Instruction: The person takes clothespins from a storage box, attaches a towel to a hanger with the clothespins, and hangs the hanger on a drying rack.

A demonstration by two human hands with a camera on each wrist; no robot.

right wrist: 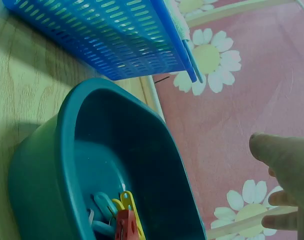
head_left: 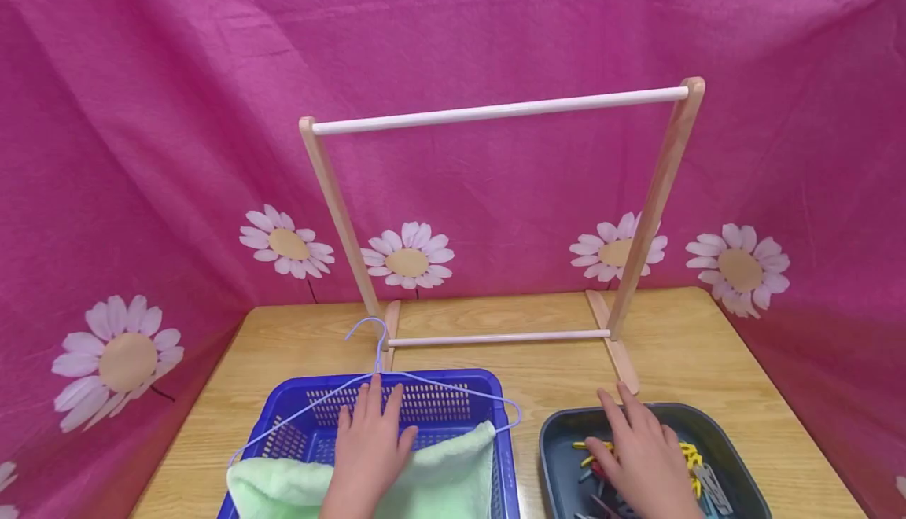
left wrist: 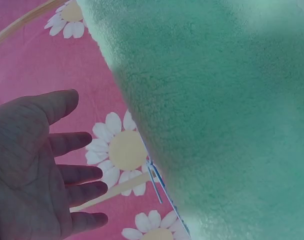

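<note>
My left hand (head_left: pixel 371 448) hovers with spread fingers over the blue basket (head_left: pixel 506 456), near the neck of a lavender clothes hanger (head_left: pixel 311 403). The hanger lies across the basket's rim, its hook toward the back. A light green towel (head_left: pixel 453 472) is draped along its lower part; the left wrist view shows the towel (left wrist: pixel 217 100) beside the hand (left wrist: pixel 32 170), whose palm holds nothing. My right hand (head_left: pixel 647 460) is above a dark basin (head_left: pixel 559 456) of clothespins (head_left: pixel 711 487), fingers extended. Red, yellow and blue clothespins (right wrist: pixel 127 225) show inside the basin in the right wrist view.
Behind the basket and basin stands a wooden rack with a white top bar (head_left: pixel 495 112) and a lower bar (head_left: pixel 495 339). All stand on a wooden table (head_left: pixel 269 338). A magenta cloth (head_left: pixel 495 189) with daisies hangs behind and at both sides.
</note>
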